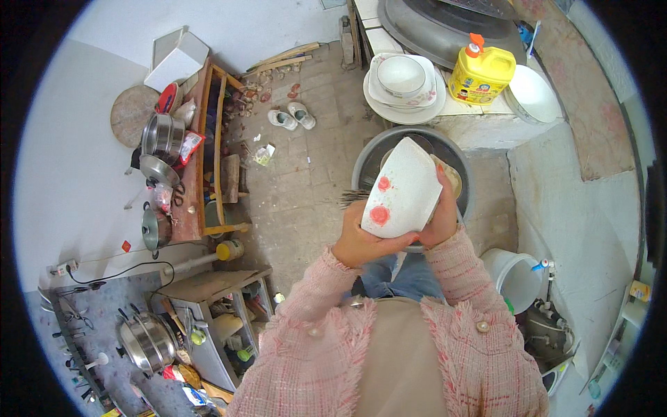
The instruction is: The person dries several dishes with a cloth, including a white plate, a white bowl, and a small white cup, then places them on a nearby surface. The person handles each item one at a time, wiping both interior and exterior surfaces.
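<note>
A white bowl with red flowers on its outside is tilted on its side between my hands. My left hand grips its lower edge, thumb across the near side. On the other side, my right hand holds the bowl with its fingers against the wall. Dark stiff bristles stick out beyond my left hand; whether that hand touches them is hidden. Below is a grey round basin on the floor. Inside it lies a yellowish object, partly covered by the bowl and my right hand.
White dishes are stacked on the tiled ledge, beside a yellow pump jug and a white bowl. A large metal lid lies behind. A white bucket stands at right, a wooden bench with pots at left, shoes ahead.
</note>
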### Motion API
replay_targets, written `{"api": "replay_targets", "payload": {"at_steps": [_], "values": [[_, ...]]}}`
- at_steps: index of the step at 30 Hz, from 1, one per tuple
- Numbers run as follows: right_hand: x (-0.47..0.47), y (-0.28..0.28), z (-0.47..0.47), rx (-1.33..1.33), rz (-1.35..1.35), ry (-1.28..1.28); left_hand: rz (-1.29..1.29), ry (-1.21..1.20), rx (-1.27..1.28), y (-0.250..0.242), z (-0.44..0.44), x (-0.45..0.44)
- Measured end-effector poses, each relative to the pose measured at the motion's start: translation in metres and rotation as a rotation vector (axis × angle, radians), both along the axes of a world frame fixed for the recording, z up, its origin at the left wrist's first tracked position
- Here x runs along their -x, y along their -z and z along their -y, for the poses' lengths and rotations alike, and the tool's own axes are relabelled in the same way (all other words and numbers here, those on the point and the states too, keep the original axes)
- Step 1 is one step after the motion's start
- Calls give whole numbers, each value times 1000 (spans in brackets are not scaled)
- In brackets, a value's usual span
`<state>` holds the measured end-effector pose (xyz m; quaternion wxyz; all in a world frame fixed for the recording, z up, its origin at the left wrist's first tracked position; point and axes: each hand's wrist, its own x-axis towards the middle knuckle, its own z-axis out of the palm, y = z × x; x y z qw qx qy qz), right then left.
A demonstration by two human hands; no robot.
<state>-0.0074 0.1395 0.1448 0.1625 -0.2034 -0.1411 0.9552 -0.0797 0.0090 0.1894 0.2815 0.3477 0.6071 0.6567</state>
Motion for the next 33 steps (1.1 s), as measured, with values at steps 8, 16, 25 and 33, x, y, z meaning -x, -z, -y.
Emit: {"api": "replay_targets", "payload": {"at_steps": [8, 16, 25, 33], "values": [[2, 11, -5, -27, -58, 82, 8, 30, -69, 18, -8, -2], [-1, -1, -24, -588, -28, 35, 409, 122, 97, -22, -2, 9], [-3, -32, -32, -1340, -82, 24, 281, 168, 145, -11, 2, 9], [2, -69, -19, -2204, -164, -69, 150, 44, -14, 7, -8, 2]]}}
